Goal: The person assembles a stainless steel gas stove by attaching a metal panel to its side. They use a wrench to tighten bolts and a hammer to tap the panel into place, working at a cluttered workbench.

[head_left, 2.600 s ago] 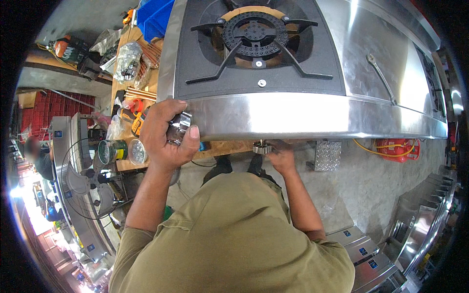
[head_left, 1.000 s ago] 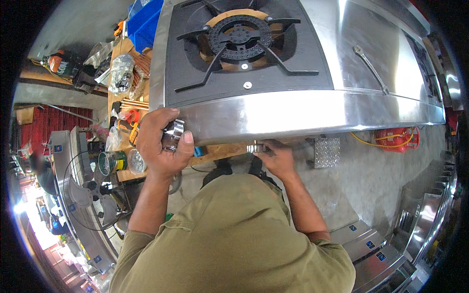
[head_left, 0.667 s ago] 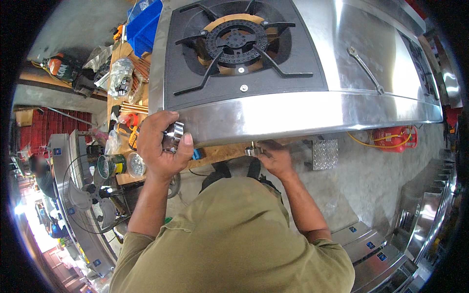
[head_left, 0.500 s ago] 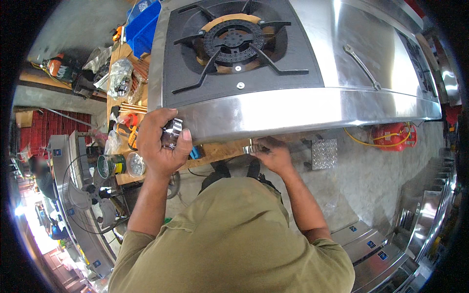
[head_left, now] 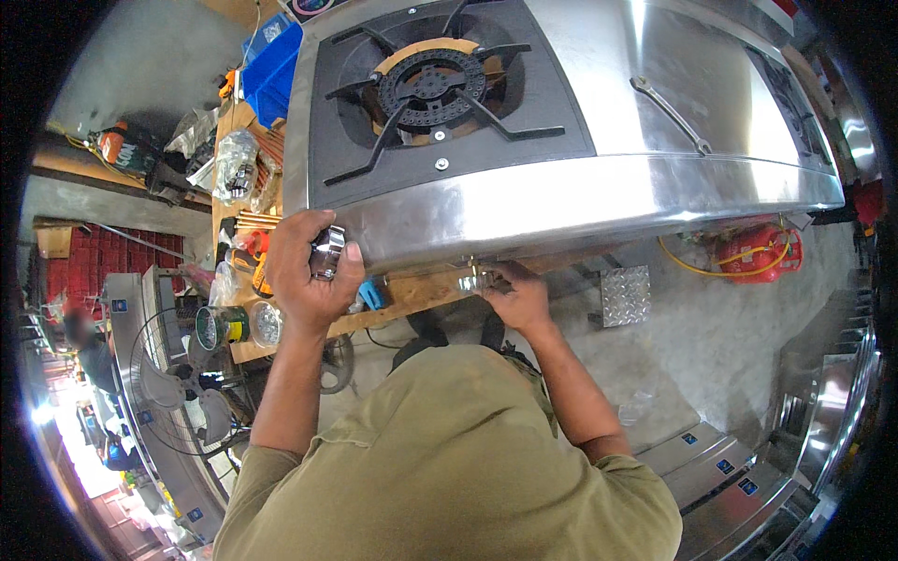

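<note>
My left hand (head_left: 304, 276) is closed around a shiny chrome control knob (head_left: 326, 252), close to the left front corner of the steel gas stove (head_left: 561, 201). Under the stove's front edge, the fingers of my right hand (head_left: 521, 297) grip a second chrome knob (head_left: 473, 281). A small brass-coloured stem shows just above that knob, but whether the knob sits on it I cannot tell. On the stove top are a black burner (head_left: 432, 86) with pan supports and, to its right, a combination wrench (head_left: 670, 115) lying on bare steel.
A wooden bench (head_left: 412, 297) runs beneath the stove, holding a blue clip-like tool (head_left: 372, 294), an orange power tool (head_left: 254, 266) and a tub of small parts (head_left: 266, 323). A fan (head_left: 187, 393) stands left. A red gas cylinder (head_left: 762, 252) with yellow hose stands right.
The view has turned slightly, so the stove appears tilted and shifted left. Both hands keep their knobs; the brass-coloured stem above the right one shows more clearly.
</note>
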`<action>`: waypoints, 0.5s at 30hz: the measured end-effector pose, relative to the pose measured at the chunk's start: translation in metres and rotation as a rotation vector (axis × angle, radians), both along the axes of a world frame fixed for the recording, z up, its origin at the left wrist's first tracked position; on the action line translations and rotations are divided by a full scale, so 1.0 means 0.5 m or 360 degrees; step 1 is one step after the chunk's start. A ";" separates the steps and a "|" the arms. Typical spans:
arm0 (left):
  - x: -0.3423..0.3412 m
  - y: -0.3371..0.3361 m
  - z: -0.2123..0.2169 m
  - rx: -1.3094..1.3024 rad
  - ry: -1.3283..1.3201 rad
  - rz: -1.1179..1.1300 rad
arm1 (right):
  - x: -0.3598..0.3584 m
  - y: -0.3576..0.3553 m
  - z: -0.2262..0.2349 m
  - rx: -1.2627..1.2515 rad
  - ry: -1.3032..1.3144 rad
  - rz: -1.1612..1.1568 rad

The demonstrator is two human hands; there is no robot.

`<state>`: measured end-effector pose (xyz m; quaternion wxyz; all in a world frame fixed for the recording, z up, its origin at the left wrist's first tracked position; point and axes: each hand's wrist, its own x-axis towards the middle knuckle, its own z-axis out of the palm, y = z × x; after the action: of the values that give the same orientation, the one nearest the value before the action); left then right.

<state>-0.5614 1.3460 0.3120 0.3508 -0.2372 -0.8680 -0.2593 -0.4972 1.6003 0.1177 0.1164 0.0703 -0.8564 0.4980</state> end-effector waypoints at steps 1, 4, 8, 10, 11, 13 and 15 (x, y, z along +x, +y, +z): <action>-0.001 -0.001 0.000 0.0008 0.0017 -0.0010 | 0.000 -0.001 0.001 -0.0006 -0.0184 -0.0019; 0.001 -0.004 -0.005 0.0025 0.0033 -0.0001 | 0.001 0.000 0.018 0.0062 -0.0590 -0.0007; 0.007 -0.013 -0.011 0.0189 0.0018 -0.0078 | -0.004 0.028 0.077 0.0370 -0.0666 0.0169; 0.011 -0.021 -0.012 0.0261 0.0063 -0.0176 | 0.007 0.032 0.116 0.0450 -0.0472 0.0106; 0.014 -0.024 -0.012 0.0295 0.0076 -0.0230 | 0.017 0.030 0.136 0.0456 -0.0371 0.0013; 0.047 -0.030 -0.018 0.0322 -0.0108 -0.0330 | 0.048 0.026 0.171 0.0290 -0.0313 -0.0052; 0.096 -0.010 -0.044 0.0289 -0.0117 -0.0546 | 0.088 0.020 0.197 -0.0061 -0.0313 0.0021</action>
<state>-0.5133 1.3409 0.2902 0.2896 -0.3393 -0.8002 -0.4009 -0.4530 1.6104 0.2164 0.0299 0.0244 -0.8535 0.5197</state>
